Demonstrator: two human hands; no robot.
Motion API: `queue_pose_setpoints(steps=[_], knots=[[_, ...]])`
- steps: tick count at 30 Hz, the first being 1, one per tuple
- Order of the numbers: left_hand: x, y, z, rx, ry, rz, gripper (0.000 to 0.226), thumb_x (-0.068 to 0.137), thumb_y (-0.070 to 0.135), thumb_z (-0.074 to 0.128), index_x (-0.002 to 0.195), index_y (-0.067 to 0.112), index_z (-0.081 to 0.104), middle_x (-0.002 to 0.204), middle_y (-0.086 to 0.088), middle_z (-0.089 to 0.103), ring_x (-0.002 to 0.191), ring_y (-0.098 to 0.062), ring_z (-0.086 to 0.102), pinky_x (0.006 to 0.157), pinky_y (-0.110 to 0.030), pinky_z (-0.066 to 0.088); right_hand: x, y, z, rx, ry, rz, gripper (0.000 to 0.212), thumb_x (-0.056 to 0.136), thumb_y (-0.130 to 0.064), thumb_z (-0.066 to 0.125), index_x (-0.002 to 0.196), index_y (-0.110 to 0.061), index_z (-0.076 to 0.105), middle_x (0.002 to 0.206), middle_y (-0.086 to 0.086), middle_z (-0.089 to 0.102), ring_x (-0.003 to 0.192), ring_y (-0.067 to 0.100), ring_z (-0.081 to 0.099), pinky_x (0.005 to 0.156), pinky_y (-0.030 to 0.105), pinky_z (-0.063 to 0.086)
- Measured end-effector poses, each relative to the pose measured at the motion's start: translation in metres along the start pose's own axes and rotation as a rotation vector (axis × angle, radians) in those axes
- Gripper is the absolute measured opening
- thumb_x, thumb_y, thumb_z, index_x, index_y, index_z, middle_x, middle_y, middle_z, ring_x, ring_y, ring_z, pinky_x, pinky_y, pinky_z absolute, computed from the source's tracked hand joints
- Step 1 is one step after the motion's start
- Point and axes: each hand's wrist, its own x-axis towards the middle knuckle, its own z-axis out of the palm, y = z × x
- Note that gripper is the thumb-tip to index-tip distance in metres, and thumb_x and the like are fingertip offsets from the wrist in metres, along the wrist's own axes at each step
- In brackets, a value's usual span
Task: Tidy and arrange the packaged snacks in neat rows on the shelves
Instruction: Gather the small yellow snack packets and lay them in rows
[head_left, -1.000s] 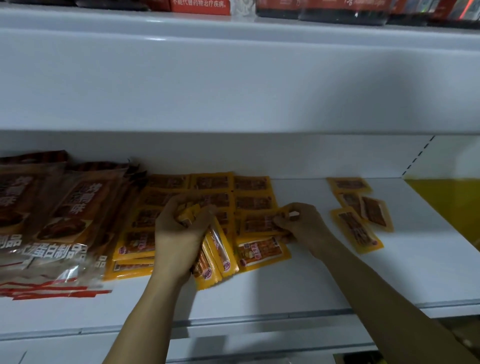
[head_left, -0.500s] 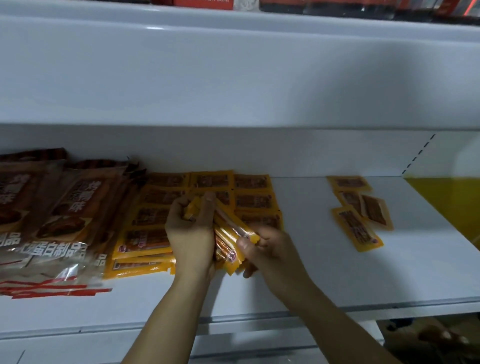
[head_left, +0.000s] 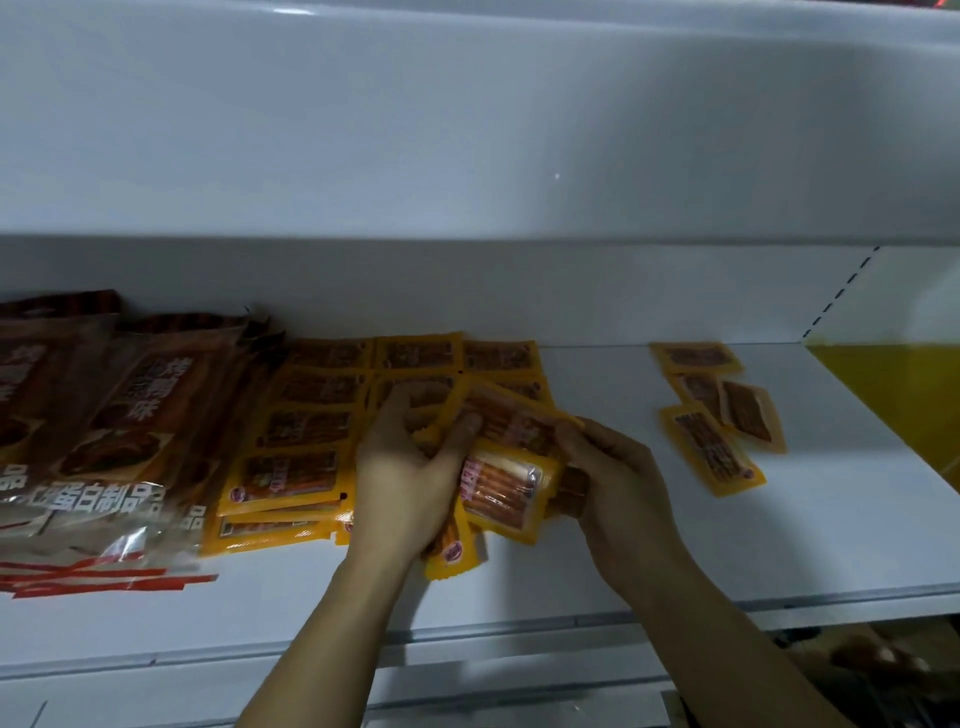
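Note:
Small yellow snack packets (head_left: 311, 421) lie in rows on the white shelf (head_left: 779, 540), left of centre. My left hand (head_left: 410, 478) grips a loose bundle of the same yellow packets (head_left: 506, 483) just above the shelf. My right hand (head_left: 618, 483) holds the bundle's right end, fingers curled round the packets. One packet sticks out below the bundle near the shelf front. Several more yellow packets (head_left: 719, 410) lie scattered at the shelf's right.
Large brown snack bags (head_left: 104, 426) fill the shelf's left end, overhanging the front. A yellow side panel (head_left: 893, 395) closes the shelf at the right. The upper shelf's white front (head_left: 467, 130) hangs overhead. Bare shelf lies between the bundle and the scattered packets.
My right hand picked a packet from the row and brought it to the bundle in my left hand. Both hands now grip the bundle, fanned slightly wider.

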Motion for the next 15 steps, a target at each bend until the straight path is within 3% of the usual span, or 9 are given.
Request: queue_pose_setpoints(steps=[2,5,8,11,13,15], knots=[[0.002,0.000,-0.007,0.023,0.016,0.017,0.030,0.088,0.024,0.079,0.110,0.028,0.060,0.091,0.028,0.065,0.086,0.016,0.062,0.069,-0.004,0.046,0.008,-0.002,-0.007,0.042,0.100,-0.034,0.021,0.101,-0.012,0.056,0.091,-0.009,0.074,0.086,0.008,0.075,0.072,0.021,0.072,0.051,0.031,0.055],[0.011,-0.005,-0.024,0.027,0.126,0.031,0.022,0.089,0.021,0.078,0.104,0.026,0.063,0.097,0.018,0.068,0.086,0.008,0.065,0.073,-0.010,0.049,0.024,-0.006,-0.035,-0.258,0.111,-0.150,0.021,0.102,-0.010,0.057,0.090,-0.009,0.073,0.078,0.004,0.074,0.067,0.019,0.071,0.053,0.027,0.056],[0.018,-0.010,-0.040,0.006,0.207,0.027,0.016,0.091,0.019,0.076,0.098,0.029,0.065,0.093,0.018,0.070,0.084,0.004,0.067,0.073,-0.013,0.050,0.033,-0.005,-0.055,-0.447,-0.063,0.000,0.011,0.097,-0.007,0.065,0.093,-0.006,0.074,0.079,0.007,0.075,0.072,0.022,0.073,0.060,0.031,0.060],[0.020,-0.008,-0.046,0.017,0.239,0.057,0.024,0.092,0.018,0.074,0.090,0.038,0.060,0.085,0.025,0.068,0.079,0.007,0.065,0.069,-0.008,0.047,0.037,0.006,-0.058,-0.498,-0.052,0.098,0.006,0.092,-0.007,0.072,0.088,-0.011,0.074,0.083,0.014,0.074,0.072,0.025,0.073,0.062,0.038,0.062],[0.018,-0.009,-0.044,0.007,0.235,0.046,0.017,0.093,0.016,0.073,0.095,0.030,0.063,0.088,0.019,0.068,0.080,0.008,0.065,0.067,-0.006,0.047,0.036,0.013,-0.053,-0.511,-0.017,0.083,0.004,0.089,-0.010,0.076,0.090,-0.011,0.072,0.080,0.016,0.074,0.069,0.027,0.074,0.061,0.040,0.063],[0.016,-0.012,-0.042,0.021,0.226,0.043,0.010,0.093,0.016,0.072,0.099,0.019,0.064,0.090,0.015,0.069,0.081,0.005,0.066,0.067,-0.008,0.049,0.034,0.020,-0.048,-0.609,0.009,0.021,0.015,0.087,-0.018,0.080,0.097,-0.016,0.068,0.071,0.012,0.073,0.060,0.024,0.073,0.056,0.033,0.061]])
